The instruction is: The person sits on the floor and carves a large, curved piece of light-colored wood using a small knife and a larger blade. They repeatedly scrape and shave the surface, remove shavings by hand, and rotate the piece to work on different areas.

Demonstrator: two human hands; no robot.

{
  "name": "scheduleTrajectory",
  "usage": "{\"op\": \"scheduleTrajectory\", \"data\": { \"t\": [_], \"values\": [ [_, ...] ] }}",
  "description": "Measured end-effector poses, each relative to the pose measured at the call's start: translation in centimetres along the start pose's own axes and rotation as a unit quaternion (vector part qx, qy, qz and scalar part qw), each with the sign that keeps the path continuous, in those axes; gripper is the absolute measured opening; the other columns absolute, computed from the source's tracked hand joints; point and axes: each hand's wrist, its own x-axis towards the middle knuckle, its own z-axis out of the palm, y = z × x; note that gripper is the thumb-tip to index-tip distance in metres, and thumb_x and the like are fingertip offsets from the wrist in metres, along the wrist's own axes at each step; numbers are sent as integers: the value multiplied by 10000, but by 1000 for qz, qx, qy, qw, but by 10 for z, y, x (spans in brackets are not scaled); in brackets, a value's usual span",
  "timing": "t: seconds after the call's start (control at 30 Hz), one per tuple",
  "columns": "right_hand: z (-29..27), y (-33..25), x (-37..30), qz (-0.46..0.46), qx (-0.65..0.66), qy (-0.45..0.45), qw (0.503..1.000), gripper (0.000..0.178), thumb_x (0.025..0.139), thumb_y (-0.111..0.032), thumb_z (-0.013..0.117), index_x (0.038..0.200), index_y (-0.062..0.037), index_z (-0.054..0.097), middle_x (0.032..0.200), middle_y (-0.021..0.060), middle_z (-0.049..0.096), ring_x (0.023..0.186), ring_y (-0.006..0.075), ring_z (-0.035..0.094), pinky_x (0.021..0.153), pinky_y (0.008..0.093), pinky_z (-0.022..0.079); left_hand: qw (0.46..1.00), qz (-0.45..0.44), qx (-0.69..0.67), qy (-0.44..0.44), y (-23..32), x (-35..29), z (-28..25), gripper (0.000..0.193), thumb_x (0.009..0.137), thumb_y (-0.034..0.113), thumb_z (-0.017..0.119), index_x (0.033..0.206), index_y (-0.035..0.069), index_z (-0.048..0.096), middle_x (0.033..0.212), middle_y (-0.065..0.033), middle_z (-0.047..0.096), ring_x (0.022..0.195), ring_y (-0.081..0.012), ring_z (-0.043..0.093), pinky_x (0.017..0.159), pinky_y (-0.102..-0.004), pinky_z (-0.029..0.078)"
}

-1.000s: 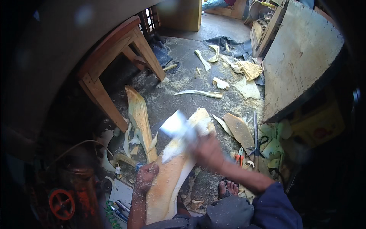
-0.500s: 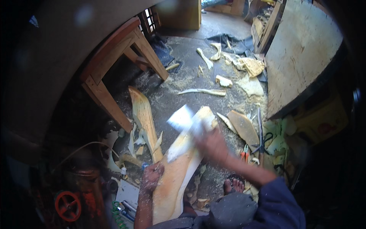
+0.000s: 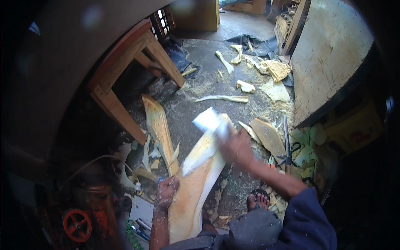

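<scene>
Long foam slab [image 3: 189, 204] slanting out from my lap, partly pared.
My left hand [image 3: 168, 191] was closed on its left edge; my right hand [image 3: 238, 148] was curled around a flat, whitish tool [image 3: 207, 119] at the far end, too blurred to identify. I judged the pale far stretch worked and the tan near stretch mostly left to do. A foam offcut [image 3: 223, 98] lay on the floor [image 3: 196, 110] beyond.

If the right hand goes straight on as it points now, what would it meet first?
Probably the pale foam piece, near its upper end, though motion blur leaves the depth unclear.
</scene>
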Motion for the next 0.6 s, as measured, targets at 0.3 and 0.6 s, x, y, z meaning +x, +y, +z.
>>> {"op": "scheduleTrajectory", "data": {
  "t": [0.3, 0.6],
  "values": [
    [-4, -54, -52, -264, -23, 183, 947, 516, 1042, -507, 523, 1474, -226, 549, 1460, 215, 540, 1065, 453, 600, 686, 470, 605, 997, -62, -35, 4, 2, -1, -4, 395, 1015, 329, 684, 1229, -1, 715, 1023, -26, 730, 910, -104, 621, 843, -306, 516],
    [2, -34, -30, -156, -60, 63, 984, 488, 1040, -509, 503, 1457, -265, 571, 1404, 229, 558, 1059, 444, 573, 704, 510, 572, 996, -55, -73, 4, -5, -5, -8, 384, 1014, 335, 678, 1199, 1, 722, 979, -10, 723, 890, -89, 609, 834, -290, 508]
  ]
}}
